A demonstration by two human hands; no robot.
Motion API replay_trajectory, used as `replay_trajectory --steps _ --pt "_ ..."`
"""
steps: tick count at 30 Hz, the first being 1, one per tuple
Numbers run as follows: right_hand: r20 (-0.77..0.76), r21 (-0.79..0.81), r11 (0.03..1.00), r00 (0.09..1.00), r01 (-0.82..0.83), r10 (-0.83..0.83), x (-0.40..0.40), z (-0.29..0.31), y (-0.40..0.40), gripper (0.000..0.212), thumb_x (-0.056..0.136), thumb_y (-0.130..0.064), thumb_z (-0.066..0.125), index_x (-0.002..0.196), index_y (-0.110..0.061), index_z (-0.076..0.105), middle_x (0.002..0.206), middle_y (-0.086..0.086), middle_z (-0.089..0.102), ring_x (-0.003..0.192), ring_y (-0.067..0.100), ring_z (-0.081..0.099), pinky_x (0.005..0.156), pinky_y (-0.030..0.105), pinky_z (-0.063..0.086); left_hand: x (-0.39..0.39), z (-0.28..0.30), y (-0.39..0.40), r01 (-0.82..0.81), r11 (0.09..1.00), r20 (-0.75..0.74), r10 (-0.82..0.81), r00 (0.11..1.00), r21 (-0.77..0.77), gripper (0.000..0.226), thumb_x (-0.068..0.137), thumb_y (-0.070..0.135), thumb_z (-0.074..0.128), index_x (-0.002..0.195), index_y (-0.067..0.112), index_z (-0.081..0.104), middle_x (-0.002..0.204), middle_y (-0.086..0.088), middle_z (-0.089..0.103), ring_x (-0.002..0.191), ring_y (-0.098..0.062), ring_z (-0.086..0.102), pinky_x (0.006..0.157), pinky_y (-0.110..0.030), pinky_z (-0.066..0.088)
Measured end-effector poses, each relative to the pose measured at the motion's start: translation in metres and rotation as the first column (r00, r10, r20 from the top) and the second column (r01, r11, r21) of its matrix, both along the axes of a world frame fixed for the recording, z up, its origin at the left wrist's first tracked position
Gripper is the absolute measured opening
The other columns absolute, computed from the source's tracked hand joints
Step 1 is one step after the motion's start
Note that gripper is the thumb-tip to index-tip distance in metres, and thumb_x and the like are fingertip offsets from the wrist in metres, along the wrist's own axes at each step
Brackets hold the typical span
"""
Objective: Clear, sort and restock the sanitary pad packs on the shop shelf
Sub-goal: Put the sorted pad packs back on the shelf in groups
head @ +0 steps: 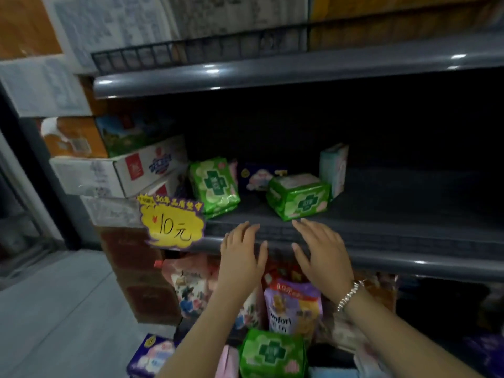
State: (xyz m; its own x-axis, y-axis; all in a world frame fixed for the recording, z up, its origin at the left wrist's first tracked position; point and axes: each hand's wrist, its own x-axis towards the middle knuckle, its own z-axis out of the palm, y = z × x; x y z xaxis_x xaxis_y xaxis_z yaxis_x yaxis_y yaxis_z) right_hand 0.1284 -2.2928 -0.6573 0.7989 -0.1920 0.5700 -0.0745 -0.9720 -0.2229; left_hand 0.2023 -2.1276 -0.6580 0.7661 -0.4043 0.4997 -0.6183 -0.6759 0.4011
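On the dark grey shelf (395,236) stand two green pad packs: one upright at the left (214,185), one lying flat in the middle (298,199). Behind them are a dark blue pack (257,178) and a pale blue-and-pink pack (334,169) standing upright. My left hand (241,253) and my right hand (320,251) hover side by side over the shelf's front edge, fingers straight, holding nothing. My right fingertips are just short of the flat green pack. Another green pack (272,353) and a dark blue pack (152,356) lie low in front of me.
A yellow price sign (171,223) hangs at the shelf's left end. White cartons (117,173) are stacked to the left. Colourful refill pouches (293,306) fill the shelf below. The right half of the pad shelf is dark. Grey floor lies at the left.
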Motion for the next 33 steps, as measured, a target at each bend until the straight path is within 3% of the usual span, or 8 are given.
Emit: replay_trajectory --steps 6,11,14,18,22,25,29,33 --pt "-0.033 0.041 0.998 0.998 0.050 -0.049 0.059 0.020 -0.066 0.057 0.088 -0.048 0.039 0.128 -0.013 0.060 0.123 0.009 0.063 0.109 0.030 0.061 0.086 0.041 0.051 0.068 0.033 -0.065 0.076 0.994 -0.008 -0.076 0.997 0.073 0.053 0.100 0.043 0.041 0.147 0.020 0.032 0.153 -0.005 0.031 0.140 -0.022 0.029 0.113 -0.036 0.025" --pt "-0.182 0.291 0.953 0.983 0.084 -0.031 0.104 0.029 -0.110 0.063 0.098 -0.042 0.046 0.152 -0.017 0.023 0.154 0.017 0.025 0.139 0.036 0.028 0.109 0.037 0.030 0.112 0.050 -0.103 0.141 0.990 -0.379 -0.136 0.915 -0.016 0.075 0.094 0.053 0.047 0.155 0.027 0.011 0.162 -0.009 0.004 0.148 -0.025 0.012 0.111 -0.034 0.028" --pt "-0.226 0.480 0.872 0.974 0.094 0.019 0.120 0.024 -0.122 0.066 0.099 -0.041 0.045 0.154 -0.018 0.015 0.155 0.017 0.024 0.141 0.036 0.024 0.112 0.036 0.025 0.132 0.053 -0.115 0.178 0.983 -0.507 -0.178 0.843 -0.050 0.085 0.089 0.052 0.058 0.155 0.030 0.008 0.162 -0.005 -0.002 0.149 -0.021 0.007 0.111 -0.028 0.024" --pt "-0.186 0.686 0.726 0.976 0.049 0.110 0.118 0.028 -0.126 0.065 0.099 -0.038 0.047 0.154 -0.023 0.016 0.144 0.011 0.046 0.131 0.029 0.045 0.098 0.023 0.037 0.141 0.048 -0.121 0.204 0.944 -0.607 -0.324 0.726 -0.260 0.086 0.081 0.033 0.076 0.150 0.031 0.024 0.150 0.001 0.034 0.125 -0.011 0.042 0.097 -0.019 0.038" --pt "-0.019 0.738 0.674 0.997 -0.033 0.070 0.107 0.039 -0.126 0.064 0.094 -0.038 0.058 0.149 -0.024 0.030 0.138 0.008 0.053 0.123 0.024 0.054 0.092 0.023 0.043 0.138 0.054 -0.115 0.023 0.850 -0.618 -0.401 0.676 -0.526 0.057 0.074 0.031 0.080 0.124 0.030 0.054 0.114 0.006 0.058 0.093 -0.004 0.057 0.074 -0.012 0.047" --pt "0.116 0.832 0.536 0.989 -0.145 0.087 0.097 0.054 -0.119 0.063 0.084 -0.044 0.068 0.139 -0.025 0.045 0.136 0.004 0.051 0.123 0.019 0.052 0.097 0.024 0.043 0.142 0.068 -0.099 -0.103 0.771 -0.676 -0.476 0.562 -0.628 0.080 0.049 0.054 0.087 0.118 0.019 0.062 0.120 -0.002 0.066 0.109 -0.021 0.062 0.101 -0.035 0.045" --pt "0.200 0.936 0.208 0.914 -0.285 0.353 0.096 0.073 -0.098 0.065 0.068 -0.055 0.068 0.127 -0.044 0.043 0.125 -0.004 0.063 0.111 0.010 0.063 0.100 0.030 0.048 0.131 0.092 -0.075 -0.085 0.741 -0.692 -0.572 0.440 -0.666 0.054 0.072 0.043 0.073 0.117 0.013 0.065 0.107 -0.011 0.073 0.102 -0.029 0.069 0.091 -0.042 0.054" --pt "0.217 0.948 0.145 0.908 -0.284 0.357 0.104 0.074 -0.075 0.048 0.078 -0.045 0.067 0.123 -0.036 0.053 0.108 -0.007 0.071 0.098 0.005 0.067 0.080 0.018 0.051 0.127 0.095 -0.053 -0.131 0.736 -0.700 -0.551 0.454 -0.664 0.055 0.076 0.052 0.067 0.115 0.013 0.066 0.111 -0.011 0.072 0.105 -0.030 0.067 0.095 -0.044 0.051"
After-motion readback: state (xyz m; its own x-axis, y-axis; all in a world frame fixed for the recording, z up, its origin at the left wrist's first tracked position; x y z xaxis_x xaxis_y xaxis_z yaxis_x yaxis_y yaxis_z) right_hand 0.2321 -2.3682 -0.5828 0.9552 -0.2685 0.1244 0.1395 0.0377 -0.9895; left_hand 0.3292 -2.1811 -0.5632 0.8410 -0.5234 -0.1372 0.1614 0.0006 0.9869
